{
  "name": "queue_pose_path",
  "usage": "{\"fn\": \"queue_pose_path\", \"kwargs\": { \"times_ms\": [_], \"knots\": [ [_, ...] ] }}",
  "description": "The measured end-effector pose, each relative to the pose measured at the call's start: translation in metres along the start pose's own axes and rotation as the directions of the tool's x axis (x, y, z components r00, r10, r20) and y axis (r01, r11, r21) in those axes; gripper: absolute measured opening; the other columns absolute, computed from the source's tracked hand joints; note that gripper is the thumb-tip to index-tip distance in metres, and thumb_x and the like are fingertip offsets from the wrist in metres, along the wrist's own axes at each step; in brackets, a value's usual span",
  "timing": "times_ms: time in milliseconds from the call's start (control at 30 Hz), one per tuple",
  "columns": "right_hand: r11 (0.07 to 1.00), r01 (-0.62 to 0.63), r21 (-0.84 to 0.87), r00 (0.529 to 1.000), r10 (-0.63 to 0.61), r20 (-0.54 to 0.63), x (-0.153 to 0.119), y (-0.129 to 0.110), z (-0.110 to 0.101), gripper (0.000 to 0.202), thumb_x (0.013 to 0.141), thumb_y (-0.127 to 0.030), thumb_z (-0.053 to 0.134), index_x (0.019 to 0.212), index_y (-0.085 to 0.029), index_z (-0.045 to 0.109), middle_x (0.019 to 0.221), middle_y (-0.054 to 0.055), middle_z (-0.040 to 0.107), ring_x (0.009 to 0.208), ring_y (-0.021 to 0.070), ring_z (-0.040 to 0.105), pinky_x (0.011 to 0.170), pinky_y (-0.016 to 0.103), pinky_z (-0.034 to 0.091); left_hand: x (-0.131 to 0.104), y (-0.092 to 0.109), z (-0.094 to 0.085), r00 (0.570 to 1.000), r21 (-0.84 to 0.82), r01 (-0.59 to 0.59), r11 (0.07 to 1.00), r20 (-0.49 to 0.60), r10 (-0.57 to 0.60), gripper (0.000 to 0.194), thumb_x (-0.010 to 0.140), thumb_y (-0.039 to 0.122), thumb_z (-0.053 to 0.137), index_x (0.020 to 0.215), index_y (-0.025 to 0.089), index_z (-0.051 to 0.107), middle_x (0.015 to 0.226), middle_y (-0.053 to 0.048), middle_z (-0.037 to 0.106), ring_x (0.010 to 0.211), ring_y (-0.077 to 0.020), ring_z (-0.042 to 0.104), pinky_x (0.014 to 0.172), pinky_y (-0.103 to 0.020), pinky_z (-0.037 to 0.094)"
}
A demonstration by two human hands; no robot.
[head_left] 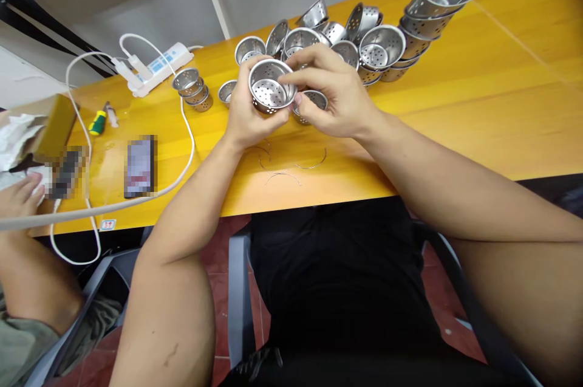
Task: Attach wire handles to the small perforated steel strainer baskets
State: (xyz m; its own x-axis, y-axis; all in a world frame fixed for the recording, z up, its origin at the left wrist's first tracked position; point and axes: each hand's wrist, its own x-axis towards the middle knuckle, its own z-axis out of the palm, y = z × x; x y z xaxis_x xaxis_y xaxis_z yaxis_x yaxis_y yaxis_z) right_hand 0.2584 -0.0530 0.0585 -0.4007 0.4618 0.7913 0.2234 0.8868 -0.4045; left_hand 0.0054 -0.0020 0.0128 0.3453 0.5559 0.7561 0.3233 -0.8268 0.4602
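Observation:
A small perforated steel strainer cup (269, 93) is held above the table, its open top tilted toward me. My left hand (245, 115) wraps around its left side and base, closed on it. On the cup's right side, my right hand (336, 90) has its index fingertip over the inside of the rim and its thumb against the outside; the other fingers are bent above. Whether something thin is pinched there too is too small to tell. Another perforated cup (310, 109) stands behind the right thumb, partly hidden. Several thin curved wires (283, 175) lie on the table below my hands.
More perforated cups (381, 50) crowd the back, with a tall leaning stack (428, 25) at right and a short stack (194, 92) at left. A power strip (159, 71), white cable (189, 159), phone (140, 166) and green-yellow screwdriver (98, 123) lie left. Another person's hand (20, 195) rests far left.

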Motion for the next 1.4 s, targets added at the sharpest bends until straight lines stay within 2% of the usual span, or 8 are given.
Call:
{"fn": "queue_pose_path", "kwargs": {
  "times_ms": [300,633,800,967,1033,1167,1300,1400],
  "knots": [
    [0.997,-0.02,-0.08,0.999,0.023,0.03,0.001,-0.007,-0.005,0.024,0.107,-0.044,0.08,0.131,-0.043,0.085,0.143,0.007,0.085,0.129,0.0411,0.081,0.111,0.062,0.065,0.0,0.011,-0.004,0.985,0.09,0.173,0.981,0.001,-0.173,0.102,0.087,0.08,0.095,0.165,0.04,0.044,0.15,-0.008,0.069,0.145,-0.0409,0.077,0.134,-0.067,0.062],
    [0.998,-0.061,0.004,0.996,0.06,0.062,-0.004,0.001,0.003,0.031,0.111,-0.057,0.074,0.138,-0.048,0.087,0.155,0.007,0.076,0.14,0.0414,0.074,0.119,0.065,0.064,0.003,0.026,-0.003,0.994,0.075,0.091,0.993,0.057,-0.096,0.098,0.085,0.092,0.083,0.157,0.039,0.042,0.15,-0.008,0.064,0.143,-0.0395,0.075,0.131,-0.063,0.061],
    [0.997,-0.076,0.018,0.994,0.077,-0.083,-0.002,-0.002,-0.001,0.042,0.111,-0.062,0.073,0.148,-0.046,0.081,0.155,0.01,0.074,0.138,0.0412,0.073,0.11,0.062,0.069,0.007,0.001,-0.019,0.989,0.108,0.048,0.993,-0.145,-0.032,0.105,0.085,0.106,0.067,0.163,0.044,0.035,0.159,-0.01,0.059,0.154,-0.0389,0.067,0.136,-0.06,0.056],
    [0.989,-0.143,-0.038,0.966,0.131,-0.223,0.002,-0.006,-0.009,0.042,0.105,-0.064,0.081,0.144,-0.047,0.08,0.149,0.008,0.077,0.126,0.0403,0.076,0.1,0.06,0.072,0.006,-0.039,-0.051,0.944,0.299,0.157,0.941,-0.325,-0.054,0.099,0.099,0.104,0.055,0.17,0.04,0.03,0.178,-0.006,0.049,0.177,-0.0318,0.037,0.15,-0.056,0.038],
    [0.988,-0.146,-0.042,0.964,0.133,-0.23,0.002,-0.005,-0.009,0.039,0.105,-0.064,0.081,0.141,-0.048,0.081,0.146,0.007,0.078,0.125,0.0399,0.076,0.097,0.06,0.072,0.004,-0.05,-0.058,0.933,0.294,0.231,0.928,-0.338,-0.125,0.098,0.099,0.103,0.058,0.17,0.04,0.031,0.179,-0.005,0.048,0.178,-0.0296,0.033,0.148,-0.053,0.04],
    [0.991,-0.133,-0.009,0.965,0.127,-0.228,0.001,-0.002,-0.006,0.033,0.104,-0.055,0.082,0.137,-0.051,0.082,0.144,0.006,0.078,0.111,0.0397,0.081,0.095,0.064,0.07,0.002,-0.056,-0.054,0.936,0.139,0.247,0.959,-0.291,-0.199,0.104,0.082,0.107,0.075,0.16,0.045,0.045,0.167,-0.008,0.056,0.163,-0.038,0.055,0.136,-0.057,0.053],
    [0.984,-0.177,-0.013,0.961,0.17,-0.218,0.001,-0.003,-0.007,0.033,0.101,-0.056,0.084,0.134,-0.05,0.083,0.14,0.005,0.08,0.101,0.0378,0.082,0.093,0.064,0.069,0.002,-0.047,-0.041,0.966,0.073,0.203,0.976,-0.181,-0.187,0.102,0.076,0.103,0.083,0.153,0.042,0.053,0.158,-0.01,0.061,0.158,-0.0412,0.059,0.139,-0.061,0.05],
    [0.977,-0.21,-0.038,0.956,0.197,-0.219,0.002,-0.004,-0.007,0.034,0.102,-0.062,0.084,0.132,-0.047,0.082,0.137,0.005,0.081,0.103,0.0378,0.079,0.095,0.062,0.069,0.002,-0.044,-0.037,0.965,0.078,0.205,0.976,-0.184,-0.188,0.102,0.078,0.101,0.084,0.154,0.04,0.053,0.159,-0.011,0.062,0.158,-0.0414,0.059,0.14,-0.061,0.049]
  ]
}}
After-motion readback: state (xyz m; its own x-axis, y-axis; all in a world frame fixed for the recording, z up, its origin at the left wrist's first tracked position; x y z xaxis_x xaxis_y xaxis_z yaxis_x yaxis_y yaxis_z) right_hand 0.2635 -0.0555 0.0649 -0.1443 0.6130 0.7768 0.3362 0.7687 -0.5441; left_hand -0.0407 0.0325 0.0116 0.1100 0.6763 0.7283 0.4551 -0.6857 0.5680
